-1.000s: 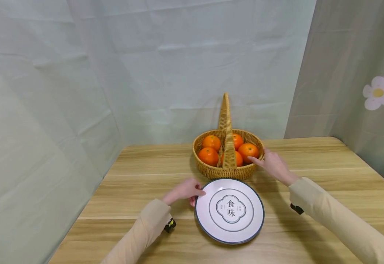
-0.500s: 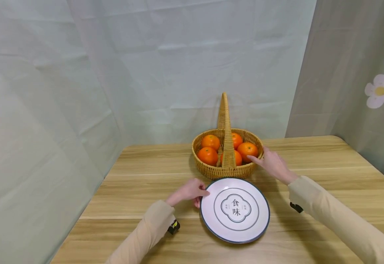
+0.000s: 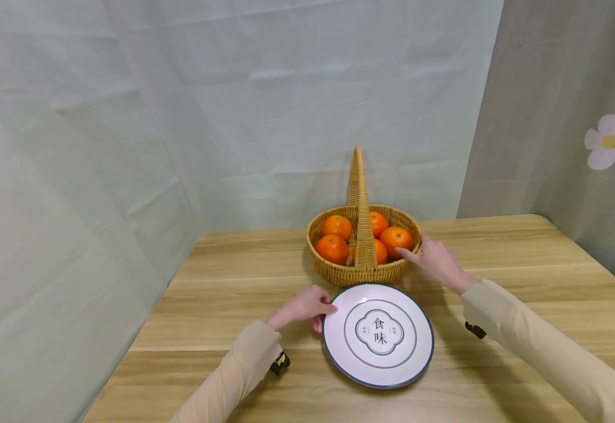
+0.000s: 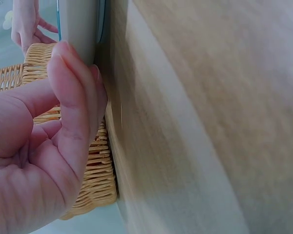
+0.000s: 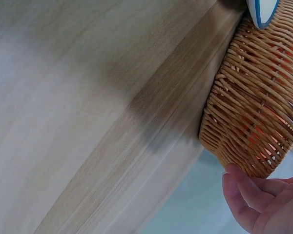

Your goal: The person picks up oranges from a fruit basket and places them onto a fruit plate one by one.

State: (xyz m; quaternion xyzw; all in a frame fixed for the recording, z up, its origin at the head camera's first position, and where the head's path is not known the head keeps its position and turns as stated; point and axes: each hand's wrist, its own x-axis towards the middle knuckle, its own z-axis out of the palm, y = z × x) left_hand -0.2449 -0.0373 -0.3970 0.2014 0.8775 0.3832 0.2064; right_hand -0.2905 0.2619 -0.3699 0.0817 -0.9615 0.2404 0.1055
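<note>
A round white plate (image 3: 352, 361) with a dark blue rim and printed characters lies in front of a wicker basket (image 3: 347, 274). My left hand (image 3: 303, 306) pinches the plate's left edge, thumb on top and fingers curled beneath. In the left wrist view those fingers sit against the plate's underside. Several oranges (image 3: 331, 249) rest in the basket, one partly hidden by its upright handle. At the basket's right end, my right hand (image 3: 440, 265) holds the rim, with the thumb reaching inside by an orange. The right wrist view has its fingertips against the outer weave.
All of this stands on a wood-grain table (image 3: 223, 294). A pale cloth (image 3: 265, 117) hangs behind and to the left. On the right is a grey curtain (image 3: 524, 117) with flower prints.
The plate has slid a little to the right along with my left hand, mostly in the first half second. My right hand and the basket hold nearly the same place.
</note>
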